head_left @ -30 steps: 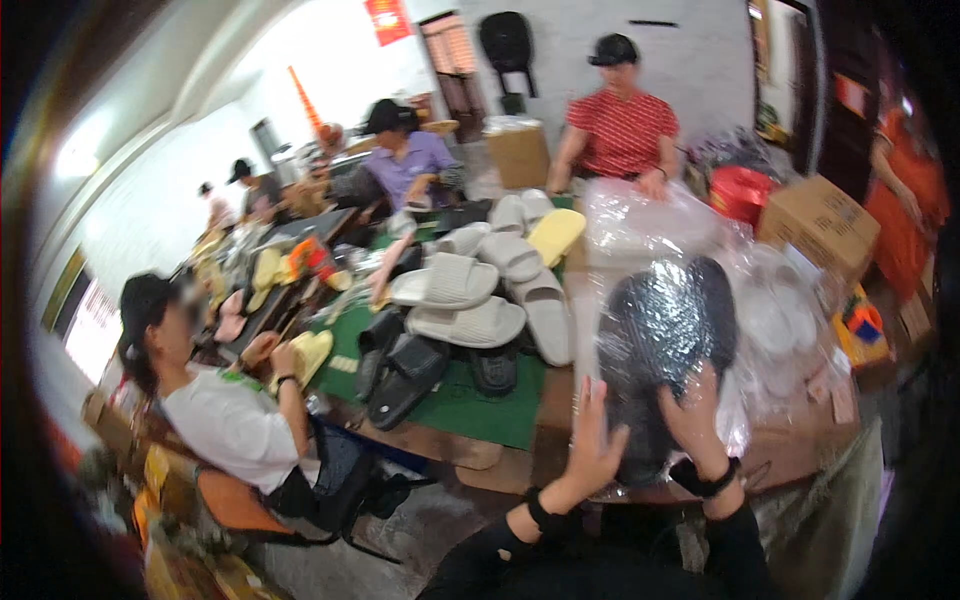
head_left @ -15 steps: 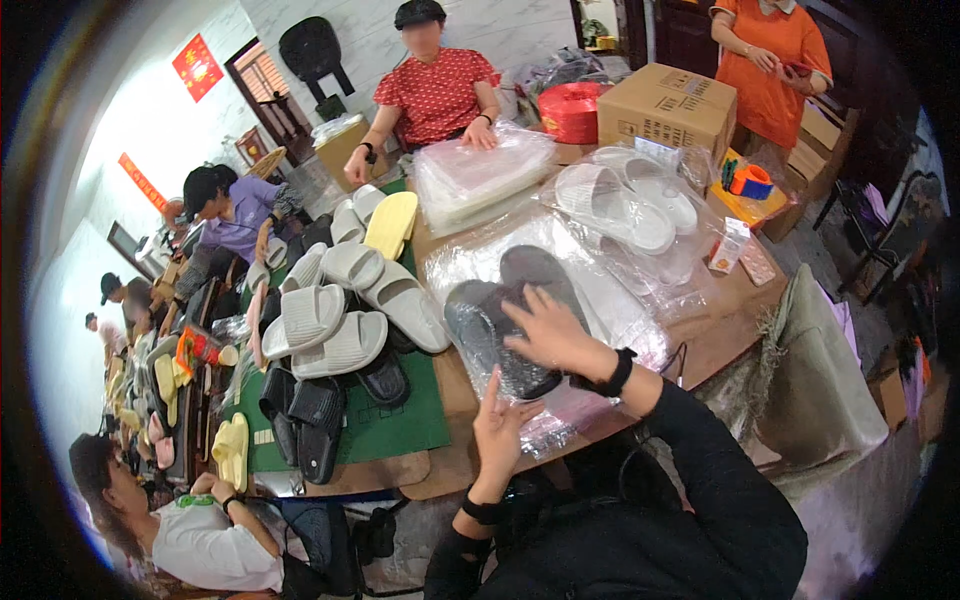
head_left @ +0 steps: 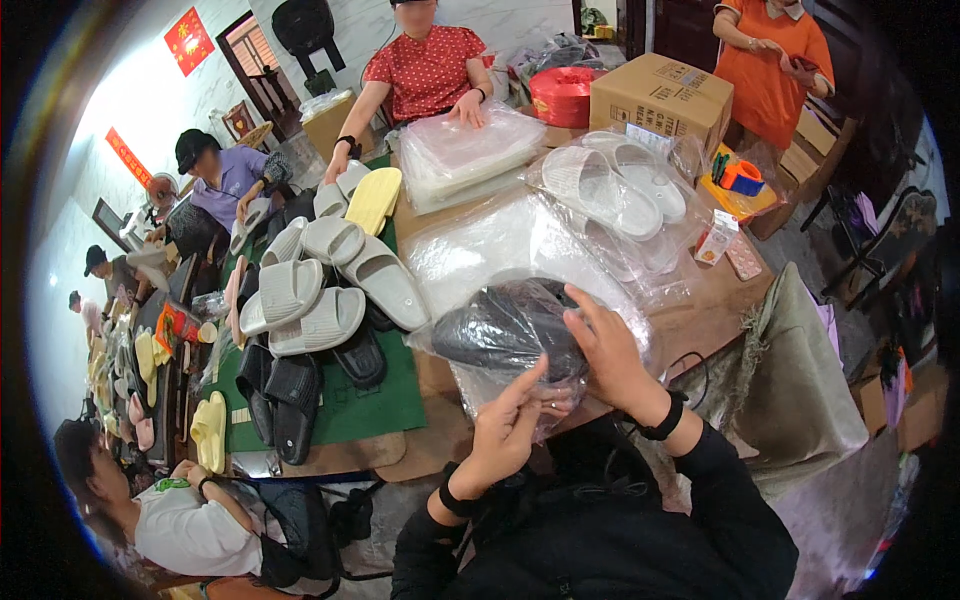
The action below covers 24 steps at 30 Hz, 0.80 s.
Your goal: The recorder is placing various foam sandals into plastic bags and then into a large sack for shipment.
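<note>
Currently both hands are working a pair of dark grey ribbed rubber slippers inside a clear crinkly plastic bag (head_left: 510, 335), sitting at the near edge of the brown wooden table (head_left: 700, 320), right in front of the person.

Right hand (head_left: 610, 355) is resting on top of the bag's right end, fingers spread and curled over the plastic, pressing on it rather than closing around it. Black wristband on that wrist.

Left hand (head_left: 505, 435) is coming up under the bag's lower edge, index finger extended and touching the plastic, other fingers loosely bent. Cannot tell whether they are actually pinching the film. Black band on that wrist too.

Around it:
- Flat sheet of clear plastic bags (head_left: 490, 245) is lying just behind the bagged slippers.
- Pair of pale grey slippers in a clear bag (head_left: 615, 185) is lying further back, right of centre.
- Stack of clear plastic bags (head_left: 465, 155) is sitting under the hand of a person in a red dotted shirt (head_left: 425, 70).
- Brown cardboard box (head_left: 660, 95) is standing at the far right, red roll of twine (head_left: 562, 95) just left of it.
- Heap of loose beige and grey slippers (head_left: 320, 290) is piling on a green mat (head_left: 370, 400) to the left, with black ribbed slippers (head_left: 285, 390) at its near edge and one yellow slipper (head_left: 373, 200) at the back.
- Person in an orange shirt (head_left: 775, 55) is standing beyond the box.
</note>
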Available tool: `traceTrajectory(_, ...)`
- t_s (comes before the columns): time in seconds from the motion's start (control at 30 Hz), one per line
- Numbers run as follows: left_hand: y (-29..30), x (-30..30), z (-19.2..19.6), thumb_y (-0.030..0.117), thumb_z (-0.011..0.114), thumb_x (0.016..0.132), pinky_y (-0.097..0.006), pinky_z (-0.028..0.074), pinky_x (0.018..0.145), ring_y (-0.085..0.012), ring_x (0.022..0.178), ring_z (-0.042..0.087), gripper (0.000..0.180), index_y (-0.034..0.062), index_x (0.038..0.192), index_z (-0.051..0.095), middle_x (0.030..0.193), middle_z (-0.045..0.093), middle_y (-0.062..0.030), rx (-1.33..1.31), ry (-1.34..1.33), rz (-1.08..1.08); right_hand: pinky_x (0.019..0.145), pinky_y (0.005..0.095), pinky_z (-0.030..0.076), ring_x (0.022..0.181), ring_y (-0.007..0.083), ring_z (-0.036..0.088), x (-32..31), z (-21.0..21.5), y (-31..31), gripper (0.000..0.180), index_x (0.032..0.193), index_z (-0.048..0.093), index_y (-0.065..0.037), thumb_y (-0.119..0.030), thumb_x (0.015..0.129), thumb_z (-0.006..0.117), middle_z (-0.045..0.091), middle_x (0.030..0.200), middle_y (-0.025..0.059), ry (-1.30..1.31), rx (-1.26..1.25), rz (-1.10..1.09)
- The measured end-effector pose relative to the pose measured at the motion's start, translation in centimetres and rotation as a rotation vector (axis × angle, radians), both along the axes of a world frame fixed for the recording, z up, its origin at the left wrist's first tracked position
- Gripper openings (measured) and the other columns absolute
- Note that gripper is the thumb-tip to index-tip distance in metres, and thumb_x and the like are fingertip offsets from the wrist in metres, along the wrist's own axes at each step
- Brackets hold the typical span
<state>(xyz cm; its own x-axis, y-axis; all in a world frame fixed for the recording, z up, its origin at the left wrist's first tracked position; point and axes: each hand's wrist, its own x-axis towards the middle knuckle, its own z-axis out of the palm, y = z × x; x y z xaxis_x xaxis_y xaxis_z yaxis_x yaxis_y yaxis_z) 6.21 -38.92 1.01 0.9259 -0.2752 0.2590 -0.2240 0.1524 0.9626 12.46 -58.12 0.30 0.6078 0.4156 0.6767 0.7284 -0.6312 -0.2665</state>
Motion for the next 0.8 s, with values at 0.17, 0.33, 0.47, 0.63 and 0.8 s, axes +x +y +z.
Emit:
traceTrajectory(0.17,-1.5,0.6,-1.0,-0.002,0.048,0.090,-0.040,0.042,0.098,-0.0287,0.113,0.054,0.053,-0.0038,0.140,0.031,0.130,0.049,-0.0249,0.048,-0.271,-0.027,0.077,0.0353,0.048,0.090,0.0307,0.060,0.0,0.4,-2.8,0.063,0.118,0.056,-0.006,-0.005,0.056,0.070,0.062,0.103,0.0128,0.006,0.213,-0.033)
traceTrajectory(0.33,-1.7,3.3,-4.3,0.027,0.047,0.094,-0.055,0.026,0.106,-0.0449,0.127,0.037,0.048,0.0075,0.138,0.039,0.140,0.037,-0.0243,1.143,-0.448,0.276,0.086,0.0362,0.048,0.100,0.0229,0.058,-3.7,0.7,-7.6,0.059,0.128,0.045,-0.001,0.000,0.075,0.071,0.060,0.112,0.0121,-0.041,0.769,-0.457)
traceTrajectory(0.47,-0.9,2.5,-9.1,0.032,0.050,0.092,-0.063,0.024,0.102,-0.0484,0.124,0.036,0.037,0.0158,0.125,0.056,0.133,0.044,-0.0222,1.464,-0.415,0.087,0.090,0.0321,0.046,0.106,0.0193,0.054,-10.3,4.1,-17.9,0.067,0.136,0.036,0.000,0.000,0.079,0.071,0.052,0.124,0.0094,0.191,1.037,-0.531)
traceTrajectory(0.63,-1.5,2.3,-6.9,0.032,0.050,0.093,-0.062,0.026,0.102,-0.0446,0.124,0.039,0.030,0.0125,0.111,0.062,0.130,0.048,-0.0189,1.515,-0.373,0.034,0.082,0.0338,0.049,0.097,0.0230,0.060,-20.9,5.6,-25.8,0.053,0.125,0.046,0.000,-0.003,0.078,0.070,0.060,0.113,0.0123,0.182,0.643,-0.874)
traceTrajectory(0.8,-2.6,2.3,-6.3,0.032,0.055,0.089,-0.054,0.028,0.104,-0.0407,0.123,0.041,0.035,0.0105,0.117,0.059,0.129,0.049,-0.0203,1.390,-0.527,0.114,0.070,0.0440,0.048,0.085,0.0382,0.061,-22.1,2.8,-25.3,0.034,0.105,0.050,-0.006,-0.009,0.075,0.066,0.061,0.088,0.0178,0.384,-0.083,-1.214)
